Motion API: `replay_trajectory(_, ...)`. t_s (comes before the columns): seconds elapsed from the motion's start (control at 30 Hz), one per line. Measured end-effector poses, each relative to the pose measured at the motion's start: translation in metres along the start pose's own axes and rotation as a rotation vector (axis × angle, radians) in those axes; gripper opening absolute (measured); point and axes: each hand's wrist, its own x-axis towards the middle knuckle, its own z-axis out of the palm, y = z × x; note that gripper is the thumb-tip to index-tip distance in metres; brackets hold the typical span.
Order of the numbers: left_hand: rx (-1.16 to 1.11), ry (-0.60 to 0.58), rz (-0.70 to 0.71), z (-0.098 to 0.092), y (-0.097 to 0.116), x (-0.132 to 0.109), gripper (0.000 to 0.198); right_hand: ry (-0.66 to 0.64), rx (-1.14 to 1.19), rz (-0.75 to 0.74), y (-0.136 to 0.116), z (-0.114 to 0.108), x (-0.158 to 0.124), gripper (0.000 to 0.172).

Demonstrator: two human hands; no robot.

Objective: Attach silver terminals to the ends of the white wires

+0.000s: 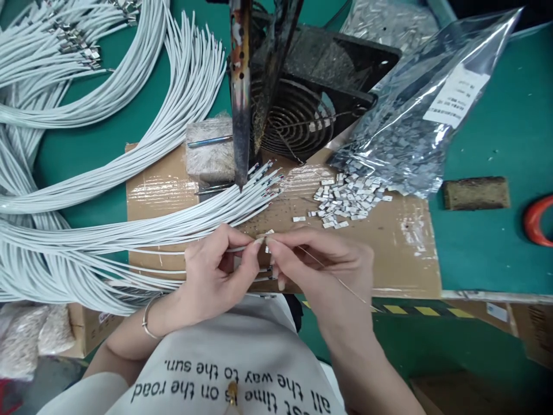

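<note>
My left hand (216,274) pinches the end of a thin white wire (242,248) between thumb and forefinger, just above the near edge of a cardboard sheet (401,242). My right hand (319,268) pinches a small metal terminal (267,248) against that wire end, and a thin strand of solder wire (341,282) runs back across its fingers. Both hands meet fingertip to fingertip. A bundle of white wires (129,230) with stripped ends fans across the cardboard from the left.
A soldering iron (240,98) stands upright behind the hands, beside a black fan (302,115). A clear bag (415,127) has spilled several small metal terminals (349,199) onto the cardboard. A brown block (475,193) and a red object (538,222) lie at the right.
</note>
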Motion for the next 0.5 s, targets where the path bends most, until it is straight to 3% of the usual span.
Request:
replay_trajectory(0.1,-0.179,-0.026,-0.127,0.004,-0.001,0.000,0.025,0.096,0.055,-0.015,0.010,0.014,-0.003,0.010)
replay_trajectory(0.23,-0.490,-0.106,-0.341,0.001,0.001,0.006,0.031,0.215,-0.014,-0.161,0.022,0.023,-0.007,0.011)
replay_trajectory(0.33,-0.522,-0.127,-0.378,-0.004,0.002,0.012,0.031,0.105,-0.033,-0.134,0.018,0.016,-0.005,0.013)
replay_trajectory(0.5,-0.399,-0.114,-0.286,-0.009,0.001,0.012,0.025,-0.107,0.023,0.039,-0.001,-0.006,0.005,0.015)
